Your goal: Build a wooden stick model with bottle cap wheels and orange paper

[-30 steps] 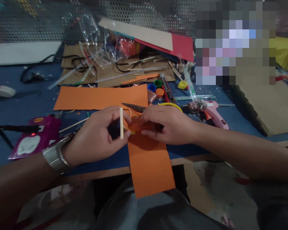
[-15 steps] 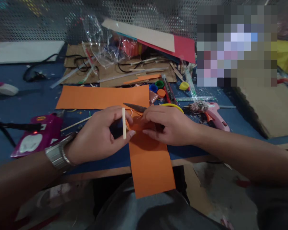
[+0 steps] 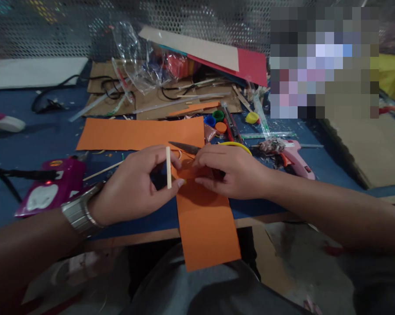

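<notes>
We see a long strip of orange paper (image 3: 208,232), smooth, matte and straight-edged, at the near middle of a blue tabletop (image 3: 23,144); its near end juts past the wooden edge, and its far part looks folded under our fingers. Our left hand (image 3: 134,181) is closed on a pale, square-cut wooden stick (image 3: 168,167), held upright in view. Our right hand (image 3: 236,168) pinches the folded paper, and our two hands are near each other, not touching. Just beyond them lie scissors (image 3: 187,147) with a pointed metal blade and yellow handle, and a wide orange sheet (image 3: 141,132). At right rests a pink plastic glue gun (image 3: 297,158); at left, a glossy purple device (image 3: 53,188). Farther back, crinkled clear plastic (image 3: 134,61) covers part of some brown cardboard (image 3: 184,98).
</notes>
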A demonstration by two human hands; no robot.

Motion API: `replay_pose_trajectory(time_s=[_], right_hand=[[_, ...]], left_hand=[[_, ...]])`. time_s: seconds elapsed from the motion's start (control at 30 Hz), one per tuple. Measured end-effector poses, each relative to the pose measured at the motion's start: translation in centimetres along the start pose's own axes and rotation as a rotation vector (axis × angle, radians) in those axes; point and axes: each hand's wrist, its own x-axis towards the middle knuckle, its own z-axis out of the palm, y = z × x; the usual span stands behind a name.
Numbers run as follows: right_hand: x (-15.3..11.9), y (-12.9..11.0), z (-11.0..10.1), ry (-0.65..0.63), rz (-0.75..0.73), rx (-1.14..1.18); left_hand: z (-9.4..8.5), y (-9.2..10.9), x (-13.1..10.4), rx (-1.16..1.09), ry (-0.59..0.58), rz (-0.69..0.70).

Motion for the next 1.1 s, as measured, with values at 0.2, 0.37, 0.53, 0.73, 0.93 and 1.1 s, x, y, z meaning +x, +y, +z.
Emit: replay_pose_trajectory(time_s=[0.2,0.37,0.53,0.73,0.93,1.1], right_hand=[[0.00,0.03,-0.06,-0.006,0.003,0.000],[0.01,0.09,-0.04,-0.002,-0.015,0.015],[0.02,0.07,0.02,0.017,-0.037,0.012],[0.04,0.13,0.01,0.009,-0.039,0.003],[0.15,-0.09,-0.10,0.082,-0.088,0.027],[0.06,-0.64,-0.29,0.048,-0.217,-0.006]], left_hand=[[-0.16,0.08,0.04,0.010,0.006,0.007],[-0.11,0.00,-0.03,0.019,0.005,0.013],[-0.01,-0.18,-0.11,0.009,0.019,0.004],[-0.04,-0.07,-0.06,0.015,0.021,-0.002],[-0.20,0.15,0.10,0.018,0.001,-0.035],[-0.34,0.12,0.25,0.014,0.004,0.013]])
